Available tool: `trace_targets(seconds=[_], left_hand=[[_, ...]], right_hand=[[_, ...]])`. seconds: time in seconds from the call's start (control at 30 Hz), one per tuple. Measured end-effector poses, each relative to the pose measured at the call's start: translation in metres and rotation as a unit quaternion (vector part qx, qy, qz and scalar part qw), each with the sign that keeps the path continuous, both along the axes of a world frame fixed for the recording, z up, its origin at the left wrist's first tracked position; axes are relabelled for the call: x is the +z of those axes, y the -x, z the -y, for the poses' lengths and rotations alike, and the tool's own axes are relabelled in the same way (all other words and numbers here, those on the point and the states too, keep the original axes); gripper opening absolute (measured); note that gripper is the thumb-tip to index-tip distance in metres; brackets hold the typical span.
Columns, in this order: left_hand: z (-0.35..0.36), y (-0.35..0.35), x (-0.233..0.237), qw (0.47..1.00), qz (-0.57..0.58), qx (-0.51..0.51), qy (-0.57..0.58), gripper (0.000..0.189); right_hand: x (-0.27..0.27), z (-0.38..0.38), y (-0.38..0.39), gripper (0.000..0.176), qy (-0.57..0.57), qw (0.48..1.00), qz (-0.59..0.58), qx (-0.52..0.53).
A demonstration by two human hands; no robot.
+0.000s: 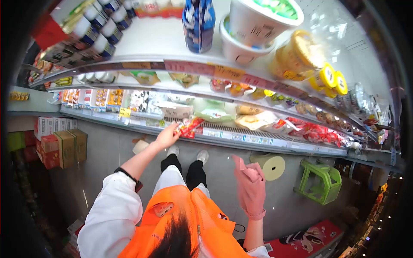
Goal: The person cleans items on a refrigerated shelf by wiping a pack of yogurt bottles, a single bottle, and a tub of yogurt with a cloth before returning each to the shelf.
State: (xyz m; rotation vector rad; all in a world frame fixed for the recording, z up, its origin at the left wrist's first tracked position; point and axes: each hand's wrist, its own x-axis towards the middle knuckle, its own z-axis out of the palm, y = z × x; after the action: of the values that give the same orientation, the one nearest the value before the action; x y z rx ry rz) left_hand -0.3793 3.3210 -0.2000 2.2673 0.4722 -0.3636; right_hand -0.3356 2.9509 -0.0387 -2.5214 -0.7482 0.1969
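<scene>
My bare left hand (168,136), with a dark band at the wrist, reaches to the front edge of the lowest cooler shelf (232,136). Its fingers are closed on one end of a shiny red packet (189,127), which lies at the shelf edge. My right hand (251,189) is raised over the floor, apart from the shelf, in a pink glove. Pink folds bunch at the glove's top, so its fingers do not show clearly. Behind the red packet are a pale green package (213,110) and a white tub (176,110).
White tubs (260,28), a blue patterned bottle (198,26) and yellow-lidded jars (329,77) stand on the upper shelf. Red packs (316,132) lie at the lower right. A green plastic stand (320,181), a pale roll (274,167) and cartons (64,148) are on the floor.
</scene>
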Motion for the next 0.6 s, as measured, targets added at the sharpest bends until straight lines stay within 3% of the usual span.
trace_targets(seconds=[0.03,0.1,0.2,0.37,0.5,0.6], left_hand=[[0.000,0.004,0.022,0.990,0.112,-0.056,-0.068,0.045],[-0.002,0.003,0.083,0.984,0.142,-0.087,-0.055,0.041],[-0.001,-0.012,0.172,0.971,0.237,-0.032,-0.008,0.029],[-0.032,-0.072,0.279,0.887,0.457,0.042,-0.043,0.032],[-0.087,-0.147,0.301,0.844,0.494,0.036,-0.206,0.051],[-0.127,-0.197,0.296,0.852,0.427,0.051,-0.299,0.063]], right_hand=[[0.015,0.001,0.003,0.034,-0.016,1.000,-0.013,-0.006],[0.040,0.002,0.009,0.032,-0.035,0.999,-0.034,-0.012],[0.074,0.006,0.021,0.029,-0.051,0.997,-0.052,-0.009],[0.110,0.008,0.049,0.024,-0.066,0.995,-0.066,-0.032],[0.123,0.007,0.074,0.020,-0.076,0.990,-0.066,-0.098],[0.126,0.002,0.092,0.018,-0.092,0.978,-0.060,-0.176]])
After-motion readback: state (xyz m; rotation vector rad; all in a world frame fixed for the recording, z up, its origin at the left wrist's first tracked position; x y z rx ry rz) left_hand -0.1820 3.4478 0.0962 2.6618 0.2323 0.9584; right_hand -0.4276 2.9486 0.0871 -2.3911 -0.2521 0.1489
